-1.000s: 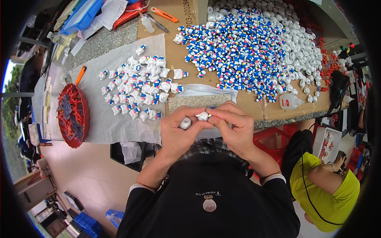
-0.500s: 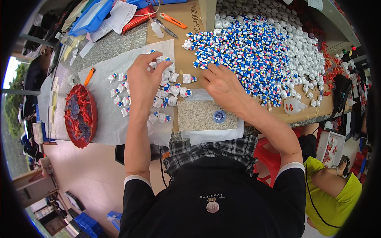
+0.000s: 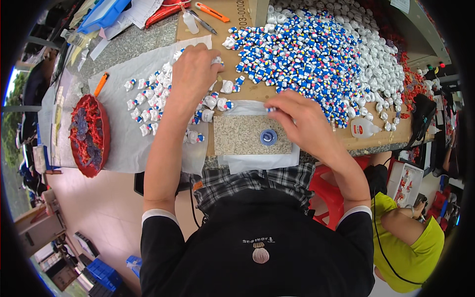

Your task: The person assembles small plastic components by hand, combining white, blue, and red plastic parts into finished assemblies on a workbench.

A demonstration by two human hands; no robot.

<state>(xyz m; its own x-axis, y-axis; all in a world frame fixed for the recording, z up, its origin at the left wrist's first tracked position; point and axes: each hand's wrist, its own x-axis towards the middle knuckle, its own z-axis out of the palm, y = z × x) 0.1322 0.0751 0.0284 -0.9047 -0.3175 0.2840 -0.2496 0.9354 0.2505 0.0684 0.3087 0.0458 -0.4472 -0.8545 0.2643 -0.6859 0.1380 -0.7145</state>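
Note:
My left hand (image 3: 194, 72) is over the white paper (image 3: 116, 79), its fingers curled down among small white figurines (image 3: 161, 89), many with blue bodies. A white figurine head (image 3: 216, 60) shows between its thumb and forefinger; the other fingertips are hidden. My right hand (image 3: 303, 118) pinches a small blue figurine body (image 3: 270, 109) between thumb and fingers. Just below that hand, a small round dish (image 3: 268, 137) with blue inside sits on a speckled stone slab (image 3: 235, 136). Beyond it spreads a big heap of blue painted bodies (image 3: 297, 54).
White heads (image 3: 378, 69) are heaped right of the blue bodies, near a white bottle (image 3: 363, 127). A red bowl (image 3: 105, 133) of red and purple pieces stands at left, beside an orange pen-like tool (image 3: 101, 84). An orange cutter (image 3: 212, 12) lies at the back. A co-worker in yellow (image 3: 413, 247) sits at right.
My right hand has drawn back from the heap toward the slab with a blue body in its pinch. My left hand has shifted slightly away from me, its fingers closing down on the figurines.

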